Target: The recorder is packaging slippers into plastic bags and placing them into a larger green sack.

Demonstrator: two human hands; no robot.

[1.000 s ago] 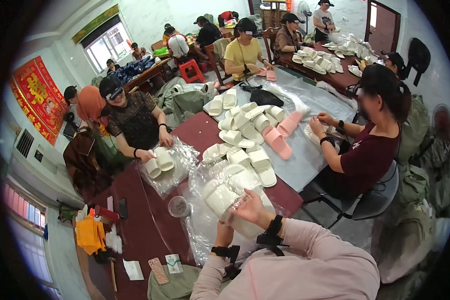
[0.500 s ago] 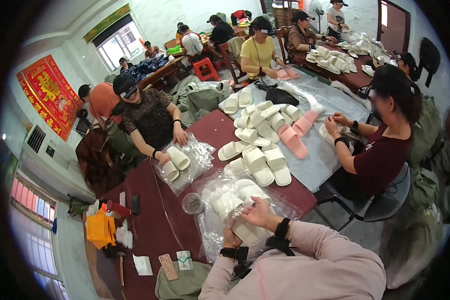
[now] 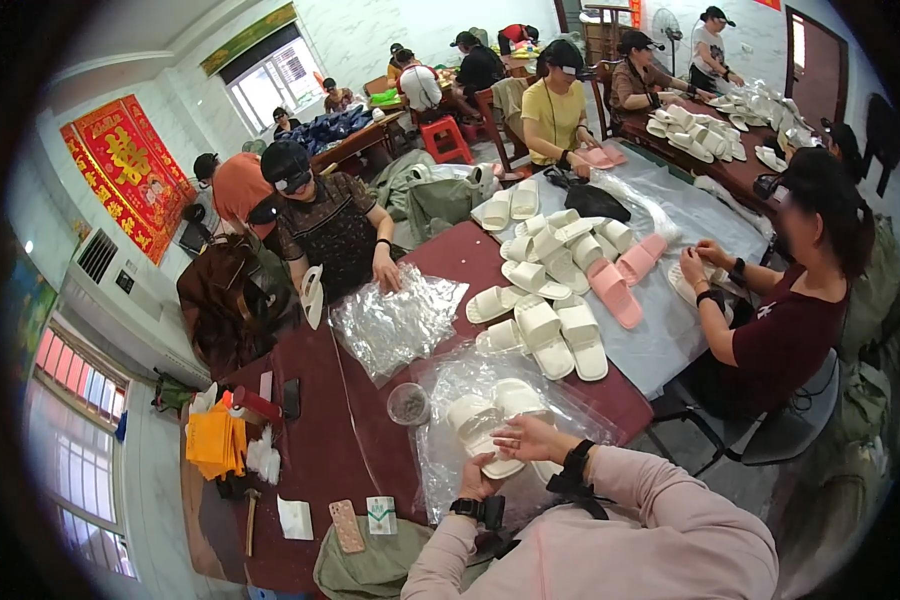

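A pair of white slippers lies in front of me on clear plastic bags (image 3: 435,465). My left hand (image 3: 480,478) is closed around the near end of the left slipper (image 3: 473,418). Over that slipper's sole is my right hand (image 3: 532,438), its fingers loosely bent and apart, with no object visible in them. The right slipper (image 3: 518,398) lies beside it, its near end partly hidden behind my right hand and wrist.
A clear round tub (image 3: 408,404) stands left of the bags. White slippers (image 3: 545,335) and pink slippers (image 3: 615,292) are heaped farther back. A phone (image 3: 347,527) lies near the front edge. Across the table a person holds a white slipper (image 3: 312,297); another sits right.
My right hand has moved in over the left slipper's sole. The person across has lifted one slipper off the plastic. The whole view has shifted slightly.
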